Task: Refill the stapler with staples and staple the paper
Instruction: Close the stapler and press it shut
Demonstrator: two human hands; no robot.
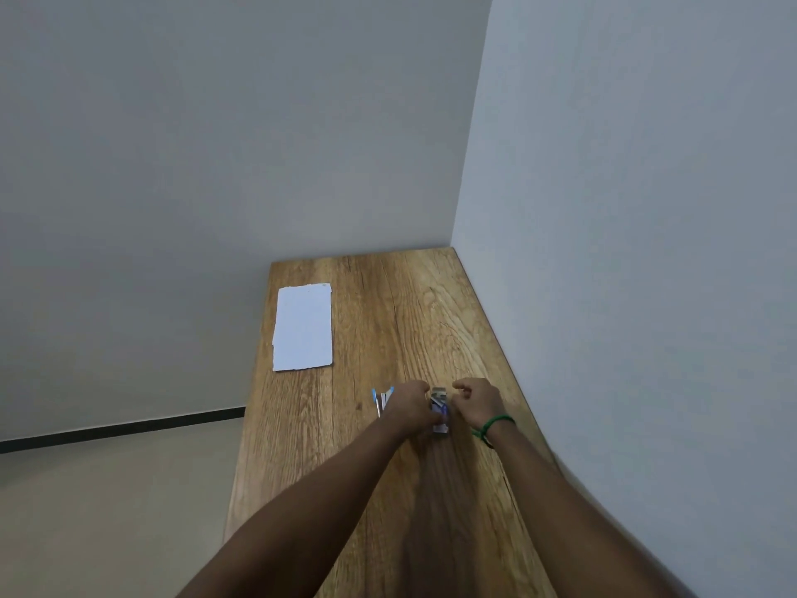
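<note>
A small blue and white staple box [440,414] lies on the wooden table [388,317], with its tray of grey staples slid out at the far end. My left hand [409,407] grips the box from the left. My right hand [476,401] is curled at the box's right side, fingertips at the staples; whether it holds any is hidden. A blue and silver stapler [381,399] lies just left of my left hand, partly hidden by it. A white sheet of paper [303,326] lies flat at the table's far left.
The table runs along a white wall [647,252] on the right and ends at a back wall. Its left edge drops to a beige floor [108,511]. A green band sits on my right wrist.
</note>
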